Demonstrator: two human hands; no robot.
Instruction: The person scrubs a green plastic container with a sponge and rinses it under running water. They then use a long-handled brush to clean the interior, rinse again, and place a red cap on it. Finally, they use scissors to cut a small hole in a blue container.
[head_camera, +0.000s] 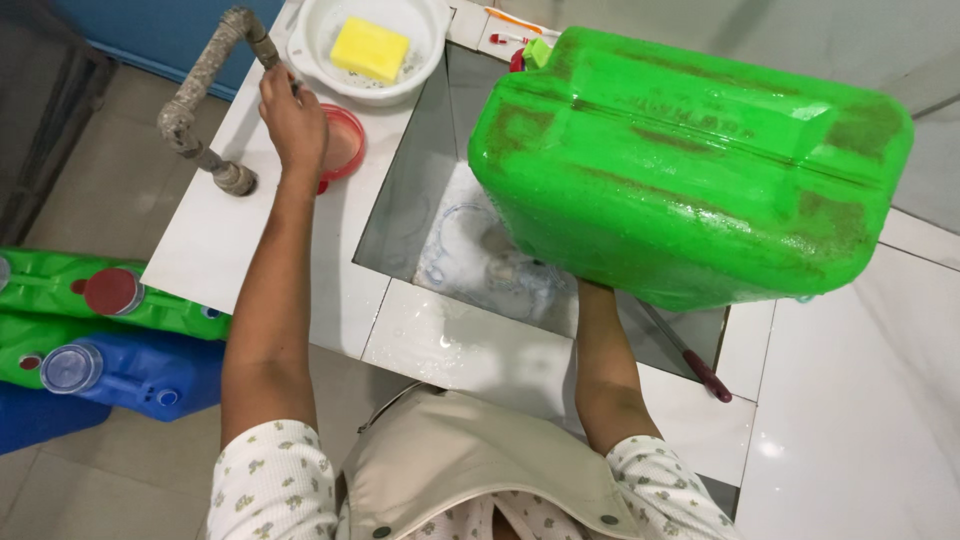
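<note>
A large wet green plastic jerrycan (690, 165) with brown grime is held tilted over the tiled sink basin (420, 190). My right hand is hidden beneath the can; only its forearm shows, rising to the can's underside. My left hand (292, 120) reaches to the far left and rests at the end of a crusted metal tap pipe (205, 85), fingers curled around the tap handle. A small red-rimmed round lid (345, 145) lies just right of that hand on the white counter.
A white bowl (425, 40) holding a yellow sponge (370, 48) stands behind the sink. A red-handled tool (700, 365) lies at the basin's right edge. On the floor at left lie green (170, 300) and blue (150, 375) jerrycans with round caps.
</note>
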